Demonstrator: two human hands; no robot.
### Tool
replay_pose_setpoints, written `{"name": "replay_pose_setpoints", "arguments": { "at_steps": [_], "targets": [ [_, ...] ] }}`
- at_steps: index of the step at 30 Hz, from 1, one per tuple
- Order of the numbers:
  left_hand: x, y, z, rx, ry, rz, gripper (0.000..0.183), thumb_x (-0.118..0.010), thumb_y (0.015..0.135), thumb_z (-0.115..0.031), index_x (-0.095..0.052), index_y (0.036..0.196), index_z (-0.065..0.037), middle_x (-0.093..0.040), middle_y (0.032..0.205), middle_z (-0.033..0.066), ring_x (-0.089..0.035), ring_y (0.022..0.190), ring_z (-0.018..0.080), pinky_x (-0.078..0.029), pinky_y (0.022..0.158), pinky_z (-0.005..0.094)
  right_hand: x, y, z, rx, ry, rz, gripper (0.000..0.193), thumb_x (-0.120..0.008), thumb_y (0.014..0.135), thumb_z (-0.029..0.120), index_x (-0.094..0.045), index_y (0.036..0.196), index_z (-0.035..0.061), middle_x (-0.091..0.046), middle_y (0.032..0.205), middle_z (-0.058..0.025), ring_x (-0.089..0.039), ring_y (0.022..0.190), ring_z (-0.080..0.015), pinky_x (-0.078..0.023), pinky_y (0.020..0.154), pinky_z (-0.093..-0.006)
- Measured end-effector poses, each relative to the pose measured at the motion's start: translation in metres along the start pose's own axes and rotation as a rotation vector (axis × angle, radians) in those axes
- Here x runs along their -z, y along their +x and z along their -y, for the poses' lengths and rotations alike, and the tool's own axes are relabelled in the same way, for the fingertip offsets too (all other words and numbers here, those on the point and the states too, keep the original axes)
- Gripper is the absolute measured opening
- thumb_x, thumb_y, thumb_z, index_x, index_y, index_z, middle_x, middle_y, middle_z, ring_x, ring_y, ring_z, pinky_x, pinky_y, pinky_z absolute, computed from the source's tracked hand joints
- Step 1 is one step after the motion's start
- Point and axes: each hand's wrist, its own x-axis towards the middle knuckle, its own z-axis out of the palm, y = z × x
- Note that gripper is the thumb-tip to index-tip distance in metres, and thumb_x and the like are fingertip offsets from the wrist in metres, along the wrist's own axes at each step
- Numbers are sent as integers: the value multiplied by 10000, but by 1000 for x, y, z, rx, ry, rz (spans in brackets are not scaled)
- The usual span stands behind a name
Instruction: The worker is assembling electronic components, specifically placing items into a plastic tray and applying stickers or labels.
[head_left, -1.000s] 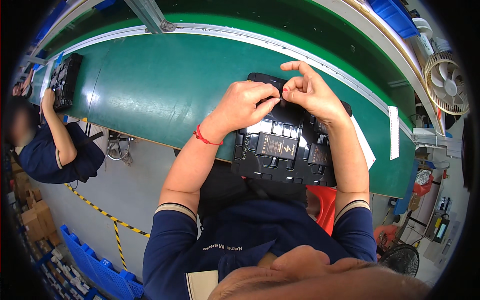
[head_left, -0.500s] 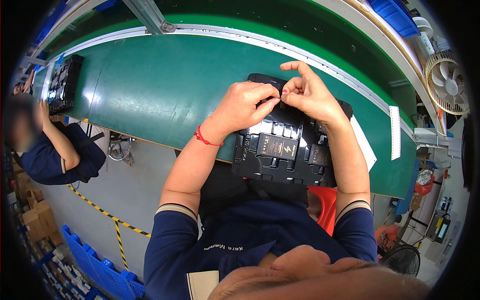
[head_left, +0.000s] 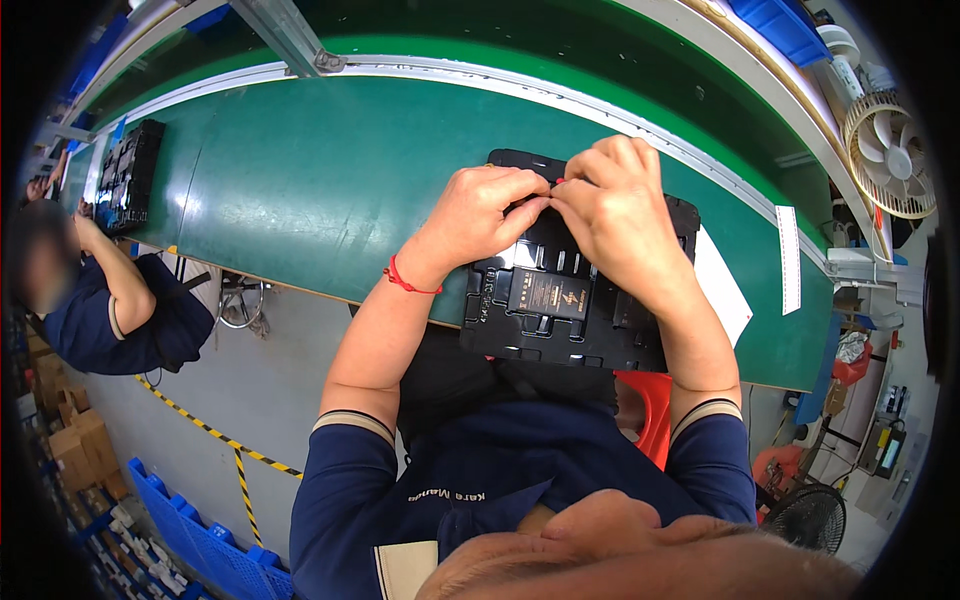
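A black moulded plastic tray (head_left: 520, 347) lies on the green bench in front of me, with flat black rectangular packs (head_left: 548, 294) that look like batteries in its pockets. Over its far part, my left hand (head_left: 490, 212) is closed in a pinch, thumb against forefinger. My right hand (head_left: 620, 212) meets it there, fingers bent and pinched, tips touching or nearly touching the left ones. Whatever sits between the fingertips is too small or hidden to name. The right hand and forearm cover part of the tray's right side.
White paper (head_left: 722, 290) lies right of the tray, near a narrow white marked strip (head_left: 789, 260). A metal rail (head_left: 480, 80) runs along the bench's back. At far left another person (head_left: 110, 300) sits by a second black tray (head_left: 130, 180). A fan (head_left: 893, 155) stands far right.
My right hand has rolled over: its raised forefinger has curled in, and its back now faces up. The left hand keeps its pinch at nearly the same spot.
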Motion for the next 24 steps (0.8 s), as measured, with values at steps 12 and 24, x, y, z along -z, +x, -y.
{"name": "replay_pose_setpoints", "arguments": {
  "at_steps": [12,24],
  "targets": [
    [1,5,-8,16,82,10,101,-689,759,27,-661,854,12,-689,815,142,-668,696,297,-522,653,340,-25,-8,-11,84,-89,-20,49,-689,614,112,-682,649,78,-602,715,-54,-540,894,-247,-379,921,-444],
    [-6,14,-22,-164,107,238,146,-763,629,-44,-662,729,-10,-688,924,122,-583,796,269,-460,728,369,76,-259,-90,-885,-266,-184,147,-709,801,106,-731,946,95,-697,923,-50,-602,926,-252,-381,895,-392]
  ]
}}
